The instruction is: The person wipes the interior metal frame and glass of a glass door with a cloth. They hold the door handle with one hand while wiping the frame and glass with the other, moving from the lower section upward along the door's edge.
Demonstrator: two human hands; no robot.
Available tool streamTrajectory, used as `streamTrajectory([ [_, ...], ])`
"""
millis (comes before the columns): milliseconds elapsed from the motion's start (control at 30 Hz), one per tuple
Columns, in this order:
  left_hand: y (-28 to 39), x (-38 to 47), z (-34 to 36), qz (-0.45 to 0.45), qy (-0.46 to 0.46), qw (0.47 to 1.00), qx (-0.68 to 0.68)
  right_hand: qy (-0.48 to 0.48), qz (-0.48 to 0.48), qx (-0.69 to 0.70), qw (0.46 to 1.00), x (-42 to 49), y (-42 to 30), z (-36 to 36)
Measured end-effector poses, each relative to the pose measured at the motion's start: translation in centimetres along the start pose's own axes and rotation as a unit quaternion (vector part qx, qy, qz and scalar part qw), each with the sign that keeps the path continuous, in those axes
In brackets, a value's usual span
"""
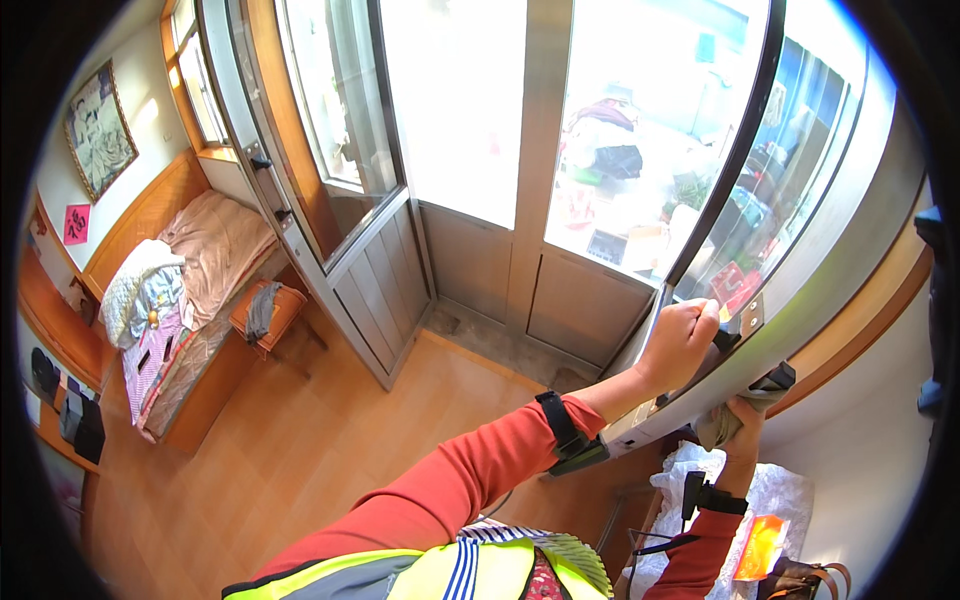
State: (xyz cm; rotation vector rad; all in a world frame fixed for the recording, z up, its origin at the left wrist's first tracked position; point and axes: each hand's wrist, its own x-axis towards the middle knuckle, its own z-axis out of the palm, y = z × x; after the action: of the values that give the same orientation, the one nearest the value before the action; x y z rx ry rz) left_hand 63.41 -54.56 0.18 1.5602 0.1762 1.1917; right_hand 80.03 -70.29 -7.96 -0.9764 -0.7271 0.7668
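The aluminium-framed glass door [814,285] stands at the right, seen nearly edge-on. My left hand [684,337] is curled into a fist at a black door handle [726,341] on the door's inner side; its fingers hide most of that handle. On the other side of the same door, my right hand [741,429] holds a grey-green cloth [720,426]. The cloth is bunched against the frame and around another black handle [776,377]. Part of my right palm is hidden by the cloth.
Another open door leaf [360,315] stands left of the doorway. Further left are a bed [217,240] and a stool [281,315] with a grey cloth on it. An orange packet [761,547] and a brown bag [795,577] lie near white bedding [780,487] at lower right.
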Motion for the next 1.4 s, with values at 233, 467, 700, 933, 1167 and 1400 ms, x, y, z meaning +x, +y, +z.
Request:
streamTrajectory([
  [233,0.1,-0.1,0.2,-0.007,0.007,0.999,-0.032,0.007,-0.04,-0.023,0.999,-0.6,-0.3,2.3],
  [467,-0.3,-0.1,0.2,-0.006,0.011,0.999,-0.038,0.233,-0.171,-0.166,0.943,-0.6,1.5,4.6],
  [700,-0.3,-0.3,0.1,-0.06,0.024,0.997,-0.049,0.318,-0.235,-0.251,0.884,-0.5,2.9,5.7],
  [933,0.0,-0.5,0.3,-0.071,0.042,0.993,-0.083,0.38,-0.264,-0.29,0.837,-0.5,3.3,7.5],
  [1167,0.0,-0.3,0.1,-0.08,0.048,0.993,-0.078,0.341,-0.283,-0.287,0.85,-0.4,3.3,7.2],
  [1400,-0.2,-0.3,0.1,-0.061,0.049,0.994,-0.069,0.184,-0.152,-0.19,0.952,-0.7,2.0,4.9],
])
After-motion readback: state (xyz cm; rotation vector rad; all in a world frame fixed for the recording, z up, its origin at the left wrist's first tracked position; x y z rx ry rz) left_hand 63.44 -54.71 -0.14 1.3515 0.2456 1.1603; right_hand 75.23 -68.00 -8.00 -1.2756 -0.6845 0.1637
